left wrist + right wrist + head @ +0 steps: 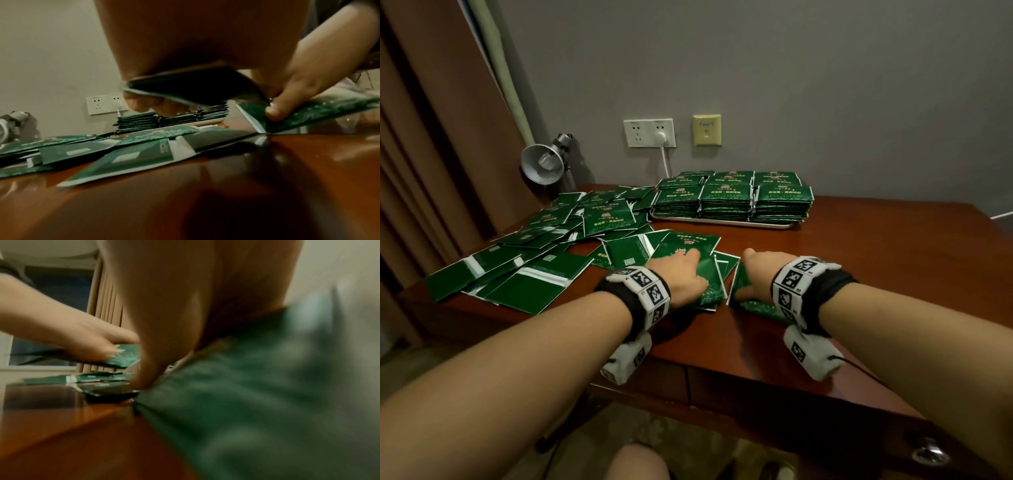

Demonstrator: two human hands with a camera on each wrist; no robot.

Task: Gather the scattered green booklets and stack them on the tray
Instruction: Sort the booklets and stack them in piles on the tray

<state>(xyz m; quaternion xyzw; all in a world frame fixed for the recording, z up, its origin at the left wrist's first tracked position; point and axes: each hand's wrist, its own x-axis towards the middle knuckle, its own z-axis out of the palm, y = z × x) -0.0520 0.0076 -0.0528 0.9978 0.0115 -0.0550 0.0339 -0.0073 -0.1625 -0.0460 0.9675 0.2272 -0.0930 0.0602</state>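
Slipping is the main risk here, because thin, glossy booklets are being held in both hands at once. A small bundle of booklets (707,274) is held by the left hand (681,277), with the thumb on top and the fingers curled beneath, as the left wrist view shows. A second bundle (751,301) is pinched on edge against the desk (859,246) by the right hand (756,274), thumb pressed on its face; the right wrist view is too blurred to show how many sheets are caught. Both grips are closed on booklets, so no hand is free to square the edges.

A large loose spread (544,253) is left on the left part of the desk, overlapping and lying both face up and face down. The tray (722,222) stands at the back near the wall, already loaded with several neat piles (727,198) that reach well above its rim.

Judging from this, three troubles could follow: sheets could fan out of a bent bundle during lifting; the piles could be knocked askew when more are laid on top; and loose booklets near the front left edge could be swept off the desk.
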